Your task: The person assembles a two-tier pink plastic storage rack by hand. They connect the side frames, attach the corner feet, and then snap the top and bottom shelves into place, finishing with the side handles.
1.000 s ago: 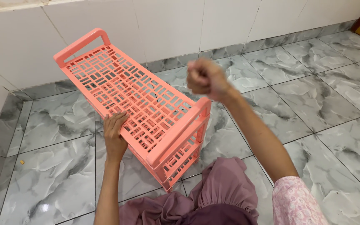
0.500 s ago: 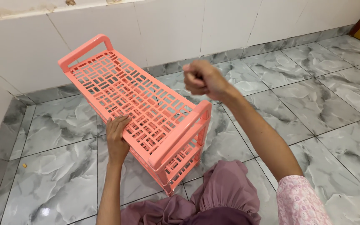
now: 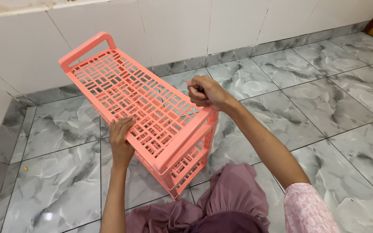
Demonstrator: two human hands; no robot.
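At the far left a white tiled wall (image 3: 5, 108) turns the corner and meets the grey marbled floor (image 3: 61, 168); a small crumb-like speck (image 3: 25, 169) lies on a tile near that corner. The left hand (image 3: 121, 139) comes up from the lower edge of the view, fingers spread fairly wide and laid flat against the near long edge of the pink plastic rack (image 3: 143, 112), its fingertips touching the lattice top; it grips nothing closed, only presses on the rim. The rack stands on the floor in the middle of the view, slanting from upper left to lower right, with a looped handle bar at its far end close to the wall and a second lattice shelf visible beneath the top one at the near end. To its right, the right hand (image 3: 206, 91) is balled into a tight fist, hanging just above the rack's near right corner post; whether it holds something small inside cannot be told. Below, purple cloth (image 3: 229, 203) bunches over the knees, and a pink patterned sleeve (image 3: 307, 211) shows at lower right.
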